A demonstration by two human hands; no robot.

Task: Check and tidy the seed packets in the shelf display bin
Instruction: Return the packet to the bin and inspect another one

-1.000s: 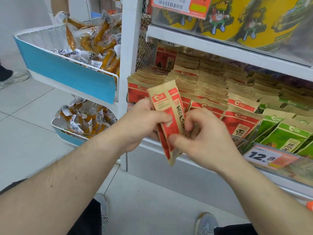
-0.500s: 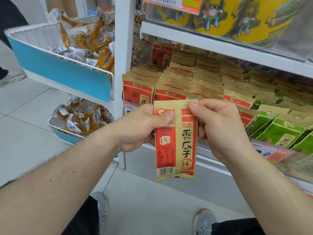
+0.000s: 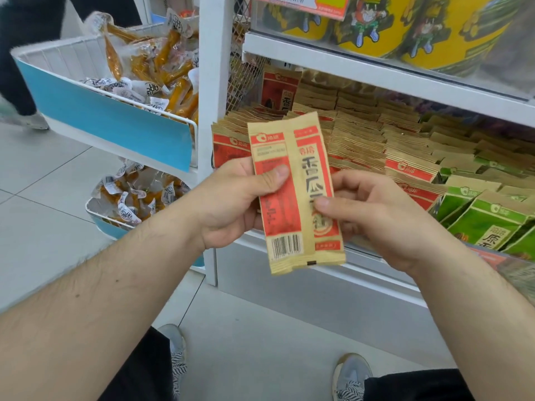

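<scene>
- Over to the left of the left hand (image 3: 231, 204), a white wire basket (image 3: 72, 57) with a blue front holds orange snack sticks in clear wrappers (image 3: 162, 65).
- Below it, a second wire basket (image 3: 100, 211) holds more of the same snacks.
- Next, the left hand grips the left side of a red and tan seed packet (image 3: 295, 195), with the thumb pressed on its front.
- The packet stands almost straight up between both hands, its barcode at the bottom, in front of the shelf and not in the bin.
- Then the right hand (image 3: 379, 215) pinches the packet's right side, thumb on the front and fingers curled behind.
- Behind both hands, rows of the same red seed packets (image 3: 359, 140) stand packed in the shelf display bin (image 3: 362, 256).
- To the right of the right hand, green seed packets (image 3: 486, 224) stand in the same bin.
- Above, yellow tubs (image 3: 428, 27) sit on the next shelf up.
</scene>
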